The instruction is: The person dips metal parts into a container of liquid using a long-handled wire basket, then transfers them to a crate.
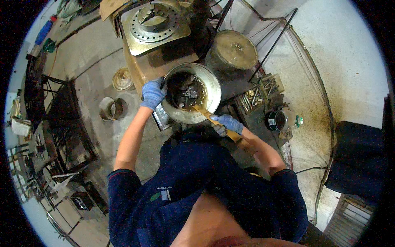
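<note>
A round metal bucket (213, 91) is tilted so that its open mouth faces me. Dark, wet-looking liquid (177, 92) lies inside it, with small grey metal pieces (190, 94) in the middle. My left hand (153, 94), in a blue knitted glove, is closed on the bucket's left rim. My right hand (226, 124), gloved in blue with grey fingertips, is closed around a flat yellowish wooden stick (202, 110). The stick's far end reaches over the near rim into the bucket, and its other end runs back under my right forearm.
Beyond the bucket stands a machine table with a round chuck (154, 22). A lidded drum (234, 49) is at its right. Right of my hand are a crate of metal tools (252, 99) and a plastic bottle (284, 120). Two small buckets (110, 108) (123, 79) stand on the floor at left.
</note>
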{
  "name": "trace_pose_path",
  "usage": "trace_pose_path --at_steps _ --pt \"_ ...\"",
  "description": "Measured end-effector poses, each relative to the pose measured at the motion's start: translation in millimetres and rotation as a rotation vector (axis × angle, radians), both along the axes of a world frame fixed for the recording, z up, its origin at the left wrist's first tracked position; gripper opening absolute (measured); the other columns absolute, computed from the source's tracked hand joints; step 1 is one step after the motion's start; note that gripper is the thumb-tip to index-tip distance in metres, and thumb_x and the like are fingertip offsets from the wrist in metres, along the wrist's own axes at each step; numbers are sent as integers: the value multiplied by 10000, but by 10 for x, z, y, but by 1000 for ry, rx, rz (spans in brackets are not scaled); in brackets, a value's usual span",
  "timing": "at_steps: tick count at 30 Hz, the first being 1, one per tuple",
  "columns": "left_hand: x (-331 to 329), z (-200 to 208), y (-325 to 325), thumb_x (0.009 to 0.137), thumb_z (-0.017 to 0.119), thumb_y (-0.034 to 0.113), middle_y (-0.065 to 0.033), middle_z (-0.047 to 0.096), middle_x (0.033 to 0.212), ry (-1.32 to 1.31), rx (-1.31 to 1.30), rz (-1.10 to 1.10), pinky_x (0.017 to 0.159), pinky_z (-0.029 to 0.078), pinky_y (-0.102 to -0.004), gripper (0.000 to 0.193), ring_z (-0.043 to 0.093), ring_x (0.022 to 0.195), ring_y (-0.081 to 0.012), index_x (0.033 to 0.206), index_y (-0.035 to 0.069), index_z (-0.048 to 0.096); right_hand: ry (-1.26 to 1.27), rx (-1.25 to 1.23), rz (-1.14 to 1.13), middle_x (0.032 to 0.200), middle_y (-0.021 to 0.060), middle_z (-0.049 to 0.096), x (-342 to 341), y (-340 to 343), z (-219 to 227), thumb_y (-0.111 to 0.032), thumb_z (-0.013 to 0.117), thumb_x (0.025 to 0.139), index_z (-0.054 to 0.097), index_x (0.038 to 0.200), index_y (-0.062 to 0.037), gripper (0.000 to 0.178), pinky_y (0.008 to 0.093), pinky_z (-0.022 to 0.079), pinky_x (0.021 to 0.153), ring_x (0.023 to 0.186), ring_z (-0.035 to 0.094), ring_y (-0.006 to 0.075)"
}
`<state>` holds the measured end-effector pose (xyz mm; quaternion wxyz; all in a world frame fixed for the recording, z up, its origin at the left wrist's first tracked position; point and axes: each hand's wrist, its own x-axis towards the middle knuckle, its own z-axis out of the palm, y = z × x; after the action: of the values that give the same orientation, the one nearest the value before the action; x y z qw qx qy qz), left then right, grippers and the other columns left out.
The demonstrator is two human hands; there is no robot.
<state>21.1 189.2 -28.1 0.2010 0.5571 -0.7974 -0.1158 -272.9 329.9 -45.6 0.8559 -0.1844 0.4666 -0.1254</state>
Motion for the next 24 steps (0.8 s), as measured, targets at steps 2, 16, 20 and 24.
trace_pose_path --at_steps 2,16,20,24 --pt "-31 1 18 736 544 245 -170 600 741 11 16 -25 628 455 -432 208 580 696 -341 857 81 586 277 -206 72 525 30 497 -76 -19 156 -475 570 770 547 659 -63 427 272 388 429 442 464 125" --pt "-139 -38 -34 721 558 237 -169 602 744 1 -14 -40 618 460 -426 227 582 690 -344 887 85 593 -367 285 -157 490 -44 374 146 239 -191 -342 532 834 465 728 -119 256 199 308 336 369 336 43" --pt "-48 -62 0 714 567 239 -165 608 769 -9 27 -12 642 462 -422 228 582 722 -341 881 86 596 -256 300 -177 507 -63 337 307 195 111 -350 477 859 438 815 -93 264 172 257 322 373 301 24" --pt "-92 1 1 703 577 230 -170 607 785 15 4 -25 652 462 -422 231 581 730 -342 883 86 597 -132 127 -169 523 -43 359 73 105 126 -372 477 857 450 844 -61 312 195 290 327 369 323 33"
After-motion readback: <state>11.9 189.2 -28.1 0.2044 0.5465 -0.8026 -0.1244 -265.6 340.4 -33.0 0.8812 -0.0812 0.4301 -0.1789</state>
